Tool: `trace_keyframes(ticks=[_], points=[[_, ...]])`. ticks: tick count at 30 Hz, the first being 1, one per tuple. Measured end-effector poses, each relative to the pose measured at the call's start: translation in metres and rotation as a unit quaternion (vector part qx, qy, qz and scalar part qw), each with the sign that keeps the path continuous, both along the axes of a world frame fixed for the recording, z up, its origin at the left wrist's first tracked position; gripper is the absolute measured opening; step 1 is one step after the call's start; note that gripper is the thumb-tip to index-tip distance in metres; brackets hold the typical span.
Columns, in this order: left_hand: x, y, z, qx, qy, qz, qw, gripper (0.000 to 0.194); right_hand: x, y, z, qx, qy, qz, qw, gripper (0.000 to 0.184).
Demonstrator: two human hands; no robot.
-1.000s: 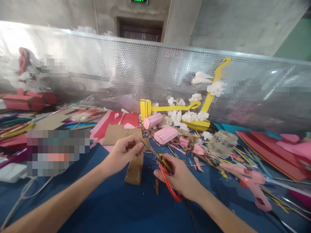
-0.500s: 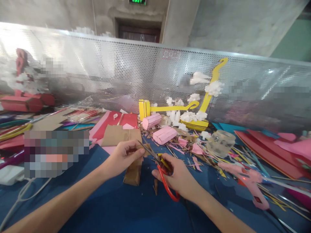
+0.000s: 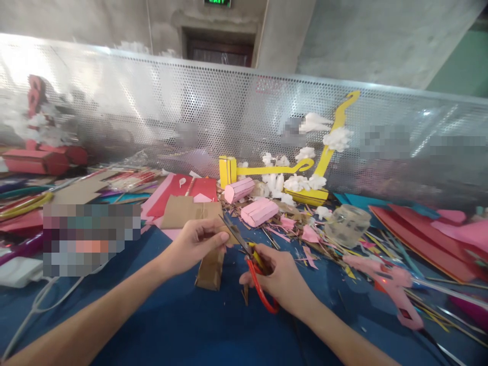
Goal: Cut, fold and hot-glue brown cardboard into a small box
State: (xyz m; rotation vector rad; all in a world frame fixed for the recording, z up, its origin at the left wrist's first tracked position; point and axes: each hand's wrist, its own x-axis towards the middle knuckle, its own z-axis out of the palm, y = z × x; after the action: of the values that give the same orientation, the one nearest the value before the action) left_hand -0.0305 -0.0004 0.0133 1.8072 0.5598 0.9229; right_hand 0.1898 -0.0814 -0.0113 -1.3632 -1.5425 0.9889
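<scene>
My right hand [image 3: 280, 274] grips a pair of scissors [image 3: 257, 284] with red and yellow handles, fingers in the loops. The blades point up and left to a small piece of brown cardboard [image 3: 230, 235]. My left hand [image 3: 200, 244] pinches that piece between thumb and fingers, close to the blade tips. Below the left hand a folded cardboard box shape [image 3: 209, 274] lies on the blue table [image 3: 171, 325]. Whether the blades touch the piece is hard to make out.
A pink glue gun [image 3: 385, 279] lies at the right, near a roll of clear tape [image 3: 347, 225]. Pink paper prisms [image 3: 259, 211] and paper scraps lie ahead. Behind them are yellow paper shapes [image 3: 227, 173] with white tufts, before a perforated metal panel [image 3: 152, 107]. A white cable [image 3: 38, 305] runs at left.
The scissor blades have shifted slightly against the cardboard piece, and the handles look a little closer together. Both hands stay in nearly the same place. The whole view has moved slightly.
</scene>
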Motion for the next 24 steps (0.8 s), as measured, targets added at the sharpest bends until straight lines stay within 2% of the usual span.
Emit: trace_keyframes(ticks=[3, 5, 9, 12, 17, 24], points=[[0.001, -0.002, 0.001, -0.011, -0.002, -0.012, 1.000, 0.036, -0.003, 0.001, -0.003, -0.035, 0.060, 0.001, 0.998, 0.048], [0.002, -0.002, 0.000, -0.009, -0.003, 0.002, 1.000, 0.036, -0.002, 0.004, -0.005, -0.036, 0.076, -0.012, 0.996, 0.049], [0.002, 0.002, -0.004, -0.015, -0.020, 0.072, 0.997, 0.039, 0.012, 0.013, -0.005, 0.038, 0.002, -0.069, 0.997, 0.046], [0.001, 0.006, -0.007, -0.057, -0.047, 0.079, 0.994, 0.040, 0.027, 0.021, -0.005, 0.074, -0.036, -0.084, 0.993, 0.044], [0.003, 0.005, -0.008, -0.090, -0.063, 0.079, 0.991, 0.031, 0.039, 0.026, -0.009, 0.069, -0.075, -0.058, 0.993, 0.046], [0.004, 0.004, -0.007, -0.120, -0.095, 0.078, 0.985, 0.028, 0.034, 0.018, -0.010, 0.075, -0.110, -0.034, 0.990, 0.050]])
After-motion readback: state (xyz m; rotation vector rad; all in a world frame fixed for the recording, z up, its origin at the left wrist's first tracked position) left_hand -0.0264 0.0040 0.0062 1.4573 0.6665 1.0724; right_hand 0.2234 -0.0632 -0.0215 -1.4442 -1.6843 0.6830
